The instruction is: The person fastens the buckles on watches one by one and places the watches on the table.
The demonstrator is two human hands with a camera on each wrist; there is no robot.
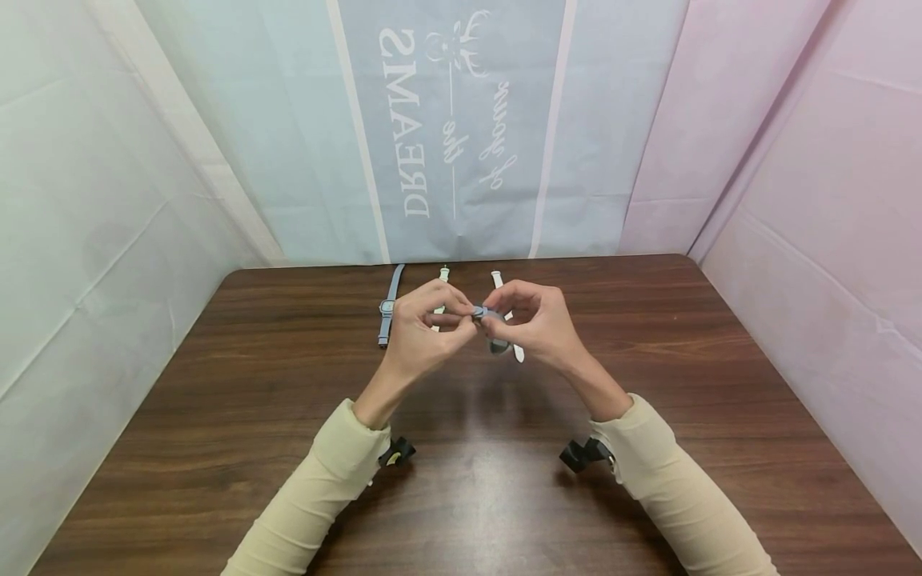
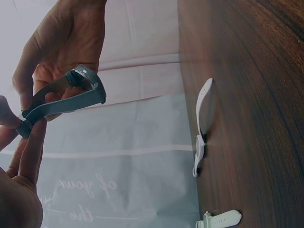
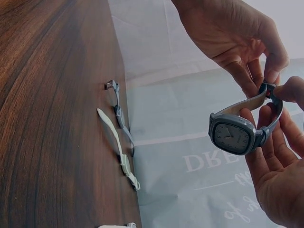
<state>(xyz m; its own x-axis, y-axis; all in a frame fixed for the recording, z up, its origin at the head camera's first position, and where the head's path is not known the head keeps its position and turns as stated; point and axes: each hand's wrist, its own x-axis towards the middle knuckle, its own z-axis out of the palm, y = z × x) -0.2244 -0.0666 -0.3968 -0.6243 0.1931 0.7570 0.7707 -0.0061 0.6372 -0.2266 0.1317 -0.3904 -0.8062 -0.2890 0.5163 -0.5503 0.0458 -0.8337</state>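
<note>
Both hands hold a blue-grey wristwatch (image 3: 233,135) above the table, its strap bent into a loop. My left hand (image 1: 425,326) pinches the strap with thumb and fingertips at the buckle. From the other side my right hand (image 1: 536,324) grips the strap near the same spot, some of its fingers inside the loop. The square-cornered case with its pale numbered dial faces the right wrist view and hangs apart from the fingertips. In the head view, fingers partly hide the strap. Whether the strap end is through the buckle I cannot tell.
On the brown wooden table (image 1: 288,400), toward its far edge, lie a light blue watch (image 1: 386,308), a pale green watch (image 3: 124,164) and a white watch (image 2: 199,142). Printed cloth (image 1: 461,232) hangs behind the table, with pale cloth at both sides.
</note>
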